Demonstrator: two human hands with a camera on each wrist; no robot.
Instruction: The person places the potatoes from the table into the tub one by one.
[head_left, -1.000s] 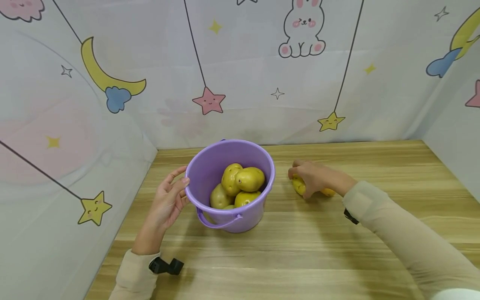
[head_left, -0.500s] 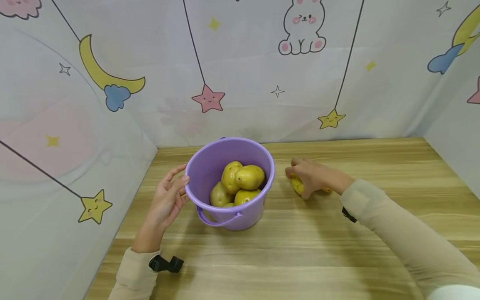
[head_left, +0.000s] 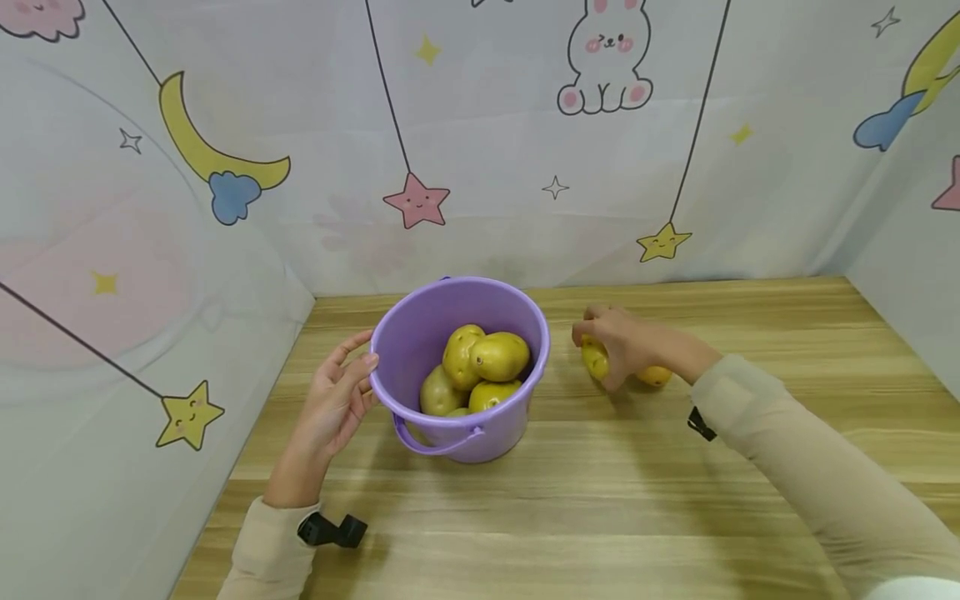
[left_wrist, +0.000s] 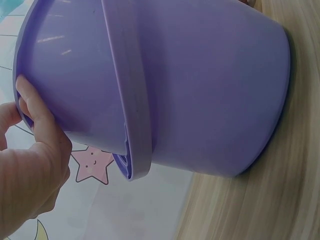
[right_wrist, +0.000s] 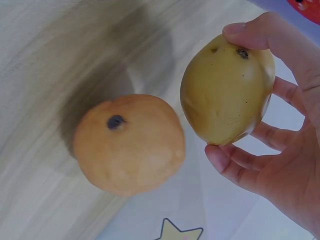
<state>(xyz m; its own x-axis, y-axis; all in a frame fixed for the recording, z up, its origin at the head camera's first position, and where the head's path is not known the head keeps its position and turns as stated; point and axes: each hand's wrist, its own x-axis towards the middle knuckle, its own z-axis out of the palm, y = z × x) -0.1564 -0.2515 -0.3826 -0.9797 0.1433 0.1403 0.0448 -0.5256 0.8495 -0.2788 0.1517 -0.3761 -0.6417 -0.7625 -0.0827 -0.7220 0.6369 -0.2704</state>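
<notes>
A purple bucket stands on the table, its handle hanging down at the front. Several yellow potatoes lie inside it. My left hand pinches the bucket's left rim between thumb and fingers; the left wrist view shows this hand at the rim too. To the right of the bucket, my right hand holds a yellow potato by its fingertips. In the right wrist view this potato appears just above the table, beside a round orange fruit that my hand does not touch.
The wood-grain table extends around the bucket. A white cloth printed with stars, moons and a rabbit closes off the back and both sides. Part of a red thing shows at the right wrist view's corner.
My right hand has risen slightly with the potato, and more of the orange fruit beneath the wrist shows. My left hand and the bucket stay where they were.
</notes>
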